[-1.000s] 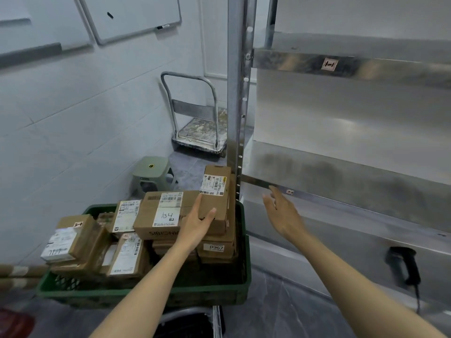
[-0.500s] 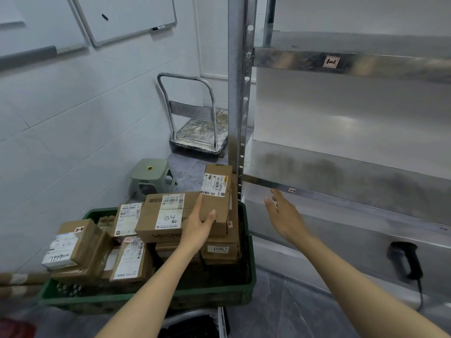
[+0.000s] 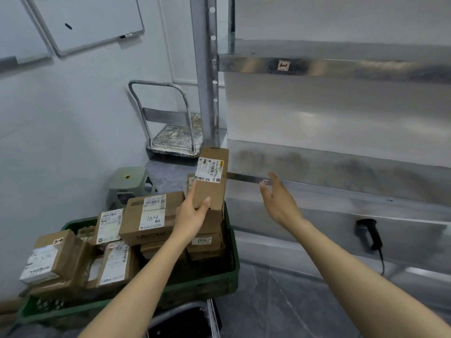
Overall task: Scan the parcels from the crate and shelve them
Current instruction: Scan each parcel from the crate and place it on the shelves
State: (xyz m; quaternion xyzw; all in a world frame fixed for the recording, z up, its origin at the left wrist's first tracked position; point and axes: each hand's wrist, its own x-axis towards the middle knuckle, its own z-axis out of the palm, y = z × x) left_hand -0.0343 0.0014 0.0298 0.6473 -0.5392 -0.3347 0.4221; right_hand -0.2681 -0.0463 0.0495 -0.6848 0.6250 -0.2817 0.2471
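The left hand (image 3: 192,215) grips a small cardboard parcel (image 3: 211,181) by its lower end, thumb on the right side and fingers behind the left. The parcel stands upright, label facing the camera, just above the stack at the far right corner of the green crate (image 3: 214,285). The crate holds many more boxes – one marked A34 (image 3: 151,215) sits just left of the hand. The right hand (image 3: 280,203) is held out with fingers straight and apart, holding nothing, near the front edge of the metal shelf (image 3: 341,167). A black scanner (image 3: 368,234) lies on the lower shelf – well to the right. A green stool (image 3: 129,184) and a trolley (image 3: 175,137) stand beyond the crate.
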